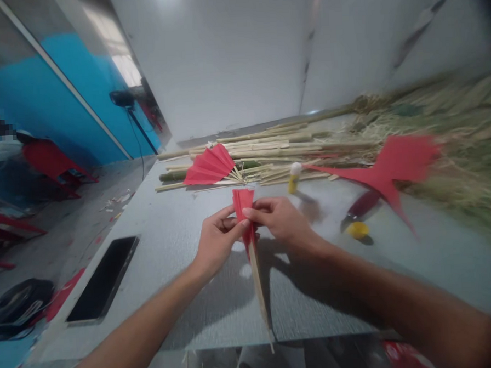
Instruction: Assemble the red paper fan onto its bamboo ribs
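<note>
Both of my hands hold a folded red fan over the near middle of the table. Its red paper is pressed into a narrow pleated strip, and its thin sticks point down toward me past the table's front edge. My left hand grips the paper from the left, thumb across the front. From the right, my right hand pinches the same paper; some fingers of both hands are hidden behind it. Beyond them a second red fan lies spread out on bamboo strips. A glue stick stands upright to its right.
Several bamboo strips and loose shavings line the table's back. At right lie a red paper cutout, a dark-handled tool and a yellow cap. A phone rests at left. Red chairs stand beyond.
</note>
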Action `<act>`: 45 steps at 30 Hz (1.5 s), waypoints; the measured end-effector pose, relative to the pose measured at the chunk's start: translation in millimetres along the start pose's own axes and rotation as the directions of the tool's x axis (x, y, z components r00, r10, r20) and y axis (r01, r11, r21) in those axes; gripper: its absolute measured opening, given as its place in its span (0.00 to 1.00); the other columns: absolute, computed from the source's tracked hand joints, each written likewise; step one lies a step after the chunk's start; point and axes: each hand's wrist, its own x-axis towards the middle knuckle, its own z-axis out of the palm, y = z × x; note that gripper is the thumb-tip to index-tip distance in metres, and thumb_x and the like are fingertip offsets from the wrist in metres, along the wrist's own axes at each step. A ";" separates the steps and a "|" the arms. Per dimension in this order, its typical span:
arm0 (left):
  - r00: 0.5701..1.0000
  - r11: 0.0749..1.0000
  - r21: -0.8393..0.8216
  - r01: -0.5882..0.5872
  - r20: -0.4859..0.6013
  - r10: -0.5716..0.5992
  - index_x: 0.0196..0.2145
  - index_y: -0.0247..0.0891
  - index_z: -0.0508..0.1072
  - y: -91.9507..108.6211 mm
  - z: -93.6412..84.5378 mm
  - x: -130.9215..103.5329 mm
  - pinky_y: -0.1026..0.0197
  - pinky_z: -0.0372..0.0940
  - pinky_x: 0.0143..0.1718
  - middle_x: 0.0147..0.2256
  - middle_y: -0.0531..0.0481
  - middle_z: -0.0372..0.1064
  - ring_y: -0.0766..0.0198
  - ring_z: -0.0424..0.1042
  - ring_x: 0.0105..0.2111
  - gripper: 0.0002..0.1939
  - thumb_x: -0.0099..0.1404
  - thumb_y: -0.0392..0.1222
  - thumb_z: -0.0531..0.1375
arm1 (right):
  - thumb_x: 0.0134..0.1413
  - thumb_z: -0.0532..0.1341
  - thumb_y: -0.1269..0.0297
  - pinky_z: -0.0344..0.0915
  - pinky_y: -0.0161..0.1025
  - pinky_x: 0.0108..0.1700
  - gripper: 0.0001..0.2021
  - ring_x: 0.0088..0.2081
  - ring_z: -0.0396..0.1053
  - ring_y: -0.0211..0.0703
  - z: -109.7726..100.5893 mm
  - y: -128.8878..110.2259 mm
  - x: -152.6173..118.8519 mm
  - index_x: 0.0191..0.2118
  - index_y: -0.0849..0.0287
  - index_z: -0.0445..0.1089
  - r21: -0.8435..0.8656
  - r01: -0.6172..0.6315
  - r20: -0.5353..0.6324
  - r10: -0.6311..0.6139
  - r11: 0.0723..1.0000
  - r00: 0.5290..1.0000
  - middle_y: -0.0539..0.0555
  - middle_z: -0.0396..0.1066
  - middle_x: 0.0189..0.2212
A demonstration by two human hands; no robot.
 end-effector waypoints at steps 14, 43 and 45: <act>0.996 0.998 -0.056 0.013 0.085 -0.008 0.56 0.36 0.75 5.2 0.5 -2.3 0.59 0.73 0.34 0.32 0.47 0.81 0.60 0.78 0.28 0.28 0.59 0.42 0.71 | 0.48 0.68 0.57 0.68 0.38 0.30 0.13 0.27 0.71 0.41 0.7 -4.0 -2.6 0.34 0.62 0.78 0.037 0.000 0.024 -0.001 0.999 1.000 0.54 0.77 0.28; 0.996 0.996 -0.088 0.010 -0.090 -0.018 0.58 0.35 0.72 -0.6 -2.9 6.4 0.60 0.73 0.32 0.33 0.45 0.81 0.60 0.78 0.29 0.32 0.58 0.47 0.71 | 0.58 0.63 0.62 0.76 0.43 0.41 0.11 0.36 0.77 0.43 -0.1 4.1 1.9 0.42 0.62 0.77 0.076 0.010 0.065 -0.015 0.997 0.998 0.56 0.79 0.38; 0.992 0.999 -0.043 -0.008 -0.125 0.003 0.57 0.35 0.72 2.2 -2.6 5.8 0.62 0.72 0.31 0.31 0.47 0.80 0.62 0.77 0.28 0.31 0.57 0.46 0.71 | 0.55 0.66 0.60 0.76 0.43 0.40 0.11 0.36 0.77 0.44 0.1 3.1 0.3 0.39 0.62 0.77 0.019 0.048 0.039 -0.048 0.999 0.998 0.56 0.79 0.36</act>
